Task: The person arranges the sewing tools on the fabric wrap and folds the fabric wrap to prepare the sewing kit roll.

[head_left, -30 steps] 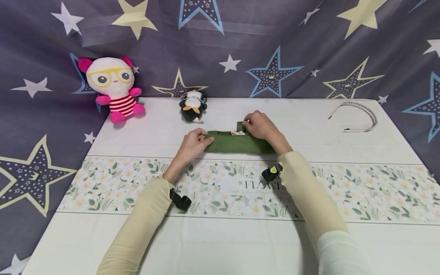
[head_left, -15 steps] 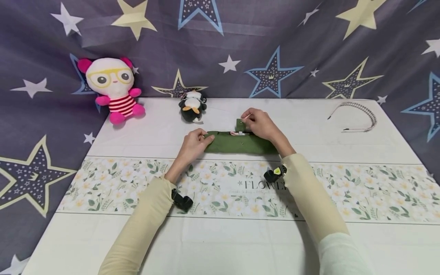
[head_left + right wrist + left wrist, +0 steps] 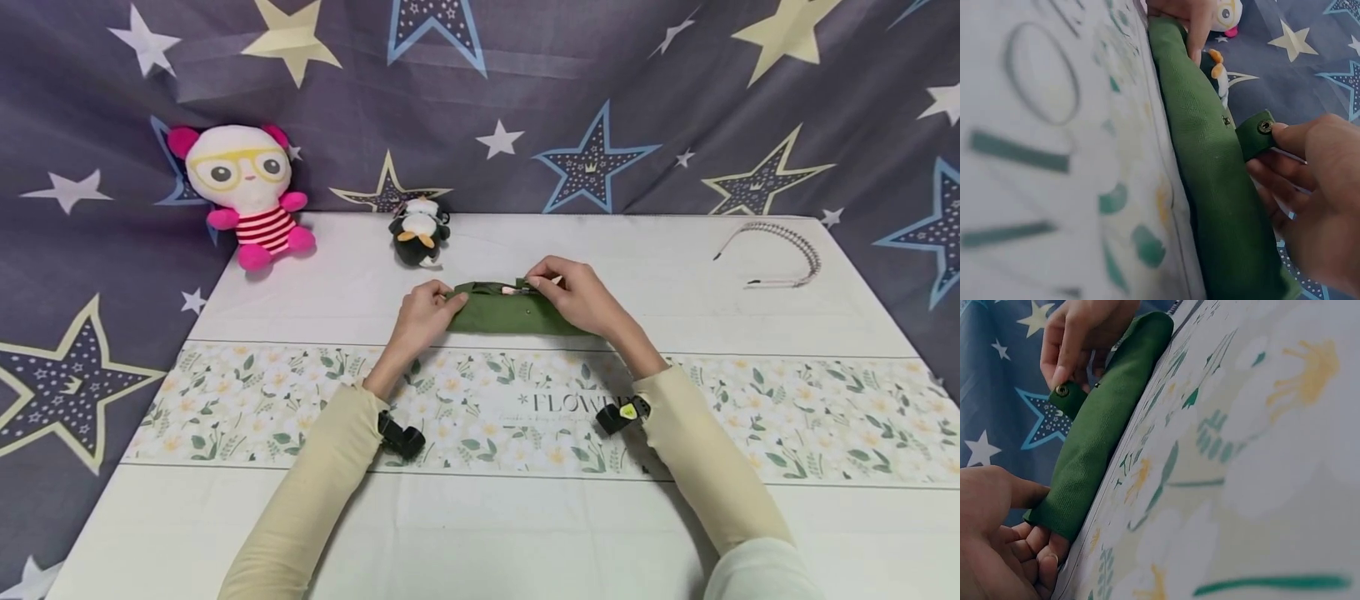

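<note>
A long green fabric pouch [image 3: 498, 317] lies across the table in the head view. My left hand [image 3: 427, 312] pinches its left end, thumb on the front face. My right hand [image 3: 581, 296] pinches the short strap [image 3: 1255, 134] at the pouch's top edge between thumb and fingers. A metal snap [image 3: 1265, 127] shows on this strap in the right wrist view. The matching stud [image 3: 1227, 120] sits on the pouch's front, apart from the snap. Something pale and pinkish [image 3: 510, 291] peeks out of the opening; its kind cannot be made out.
Behind the pouch a small penguin plush [image 3: 420, 233] sits on the table. A pink and white plush [image 3: 251, 196] with yellow glasses is at the back left. A headband [image 3: 802, 250] lies at the back right. A floral strip [image 3: 480, 450] crosses the white table [image 3: 480, 533].
My right hand has come down and nearer, drawing the strap from standing up behind the pouch toward its top edge. My left hand stays at the left end.
</note>
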`<control>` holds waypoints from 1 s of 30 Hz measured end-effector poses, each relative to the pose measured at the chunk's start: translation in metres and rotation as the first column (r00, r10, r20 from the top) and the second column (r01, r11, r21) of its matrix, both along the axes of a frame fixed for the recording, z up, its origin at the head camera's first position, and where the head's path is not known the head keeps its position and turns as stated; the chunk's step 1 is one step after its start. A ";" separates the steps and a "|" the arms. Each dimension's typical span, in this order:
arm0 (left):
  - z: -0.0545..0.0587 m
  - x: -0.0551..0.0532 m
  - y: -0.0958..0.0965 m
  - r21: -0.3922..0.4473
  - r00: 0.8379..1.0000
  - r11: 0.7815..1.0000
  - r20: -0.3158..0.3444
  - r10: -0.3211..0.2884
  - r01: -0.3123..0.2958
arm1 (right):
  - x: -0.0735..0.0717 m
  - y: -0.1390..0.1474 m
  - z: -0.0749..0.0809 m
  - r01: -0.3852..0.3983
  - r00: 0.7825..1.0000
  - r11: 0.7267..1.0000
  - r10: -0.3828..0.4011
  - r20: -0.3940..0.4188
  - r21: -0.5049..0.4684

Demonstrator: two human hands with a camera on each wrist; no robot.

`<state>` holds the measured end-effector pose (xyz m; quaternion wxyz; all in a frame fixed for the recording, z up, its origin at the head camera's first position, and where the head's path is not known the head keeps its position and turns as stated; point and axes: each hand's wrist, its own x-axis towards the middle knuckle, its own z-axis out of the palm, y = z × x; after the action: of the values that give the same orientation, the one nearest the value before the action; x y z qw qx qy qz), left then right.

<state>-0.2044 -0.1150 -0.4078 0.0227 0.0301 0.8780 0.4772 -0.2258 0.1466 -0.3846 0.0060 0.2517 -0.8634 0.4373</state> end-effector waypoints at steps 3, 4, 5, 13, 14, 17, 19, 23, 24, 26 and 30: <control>0.000 0.000 0.000 -0.007 1.000 1.000 -0.001 0.009 -0.009 | 0.006 0.001 -0.002 -0.019 0.999 1.000 0.018 -0.046 -0.013; 0.000 0.000 0.000 -0.008 1.000 1.000 -0.001 0.011 -0.011 | 0.008 0.002 -0.003 -0.027 0.997 1.000 0.026 -0.069 -0.011; 0.000 0.000 0.000 -0.009 1.000 1.000 0.001 0.013 -0.013 | 0.009 0.002 -0.004 -0.038 0.995 0.999 0.037 -0.091 -0.009; 0.001 -0.001 0.001 -0.018 1.000 1.000 0.001 0.014 -0.014 | 0.017 0.004 -0.014 -0.124 0.925 0.991 0.133 -0.356 0.050; 0.001 -0.001 0.001 -0.019 1.000 1.000 0.000 0.013 -0.013 | 0.017 0.005 -0.016 -0.134 0.915 0.990 0.144 -0.377 0.051; 0.001 0.000 0.001 -0.019 1.000 1.000 -0.002 0.010 -0.010 | 0.018 0.006 -0.019 -0.161 0.892 0.985 0.169 -0.419 0.054; 0.000 0.000 0.002 -0.030 1.000 1.000 -0.006 0.003 -0.003 | 0.018 0.006 -0.021 -0.169 0.883 0.983 0.181 -0.433 0.066; 0.000 0.000 0.002 -0.069 1.000 0.998 -0.015 -0.013 0.012 | 0.019 0.006 -0.023 -0.165 0.867 0.978 0.205 -0.455 0.127; 0.000 0.000 0.003 -0.079 1.000 0.997 -0.016 -0.014 0.013 | 0.019 0.006 -0.023 -0.163 0.865 0.976 0.213 -0.455 0.146; 0.000 0.000 0.003 -0.090 1.000 0.996 -0.015 -0.011 0.010 | 0.020 0.007 -0.024 -0.157 0.868 0.972 0.220 -0.445 0.175; -0.001 0.000 0.003 -0.097 1.000 0.995 -0.016 -0.005 0.004 | 0.023 0.009 -0.024 -0.137 0.884 0.965 0.221 -0.413 0.222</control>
<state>-0.2048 -0.1122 -0.4088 0.0183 0.0348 0.9003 0.4335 -0.2031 0.1552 -0.4090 0.1342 0.4211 -0.8503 0.2859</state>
